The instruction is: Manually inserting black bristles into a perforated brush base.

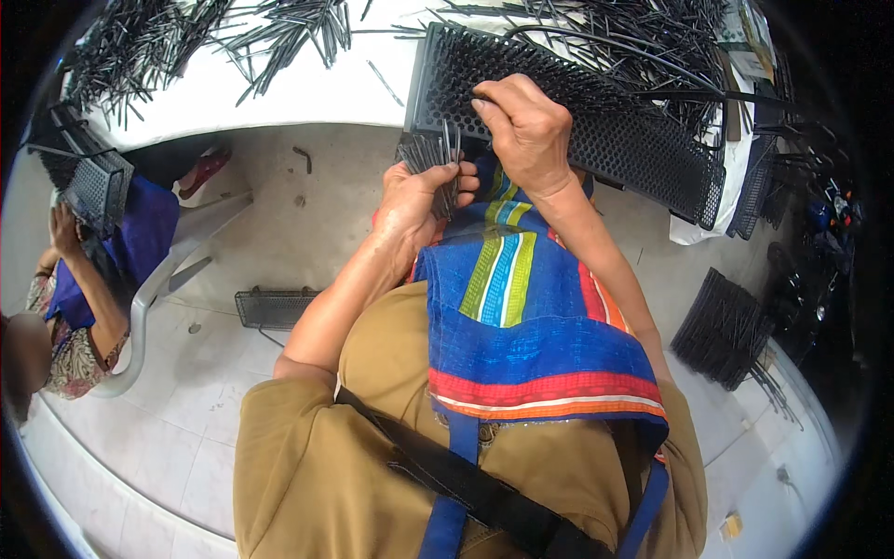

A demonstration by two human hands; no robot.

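Observation:
My left hand (410,197) is closed round a bundle of thin dark sticks (426,154), several of them poking up past the thumb. Just beyond it lies a long black rack (643,172) full of small round holes, resting partly on the table edge in front of me. Many dark sticks stand in the holes at its far left part. Over that part is my right hand (529,126), its thumb and forefinger pinched together above the holes. Whatever sits in the pinch is too small to make out.
Heaps of loose black sticks (298,33) cover much of the white table (279,102). At left, a co-worker's hand (65,231) touches another perforated rack (98,191) beside a grey chair (140,317). A bundle of dark sticks (722,328) lies on the floor at right; a mesh tray (272,307) lies at left.

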